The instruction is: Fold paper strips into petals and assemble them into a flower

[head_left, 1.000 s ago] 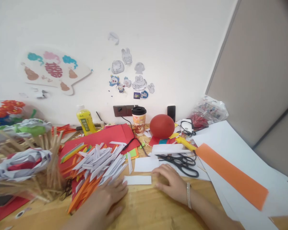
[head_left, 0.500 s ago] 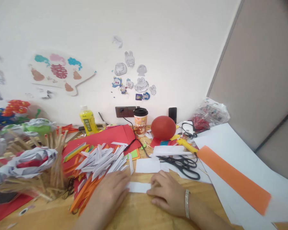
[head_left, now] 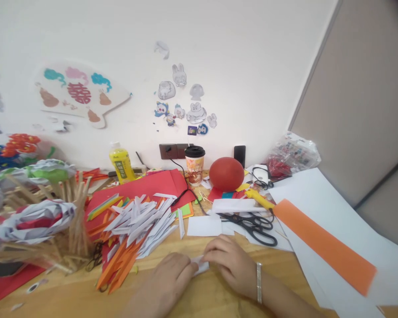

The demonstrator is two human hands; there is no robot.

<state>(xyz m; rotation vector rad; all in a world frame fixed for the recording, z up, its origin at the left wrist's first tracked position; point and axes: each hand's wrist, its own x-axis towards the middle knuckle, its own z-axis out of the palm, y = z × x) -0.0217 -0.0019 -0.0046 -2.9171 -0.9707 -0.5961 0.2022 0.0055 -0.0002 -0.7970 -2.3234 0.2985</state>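
Observation:
A small white paper strip (head_left: 202, 267) lies at the front of the wooden table, mostly covered by my fingers. My left hand (head_left: 172, 278) is closed on its left end, the thumb side against the paper. From the other side, my right hand (head_left: 232, 265), with a silvery bracelet at the wrist, has its bent fingertips on the strip's upper edge. Just beyond lies a flat white paper rectangle (head_left: 204, 226). To the left is a heap of folded white paper strips (head_left: 142, 221) mixed with folded orange strips (head_left: 119, 267).
Black scissors (head_left: 252, 225), a yellow glue gun (head_left: 258, 198) and an orange paper strip (head_left: 325, 247) lie to the right on white sheets (head_left: 301, 198). Behind stand a lidded cup (head_left: 195, 170), a red balloon (head_left: 226, 174) and a yellow bottle (head_left: 122, 165). Wooden sticks (head_left: 78, 221) crowd the left.
My left hand has moved right and slightly down, closer to my right hand. The strip between them now shows much less and sits at a slant.

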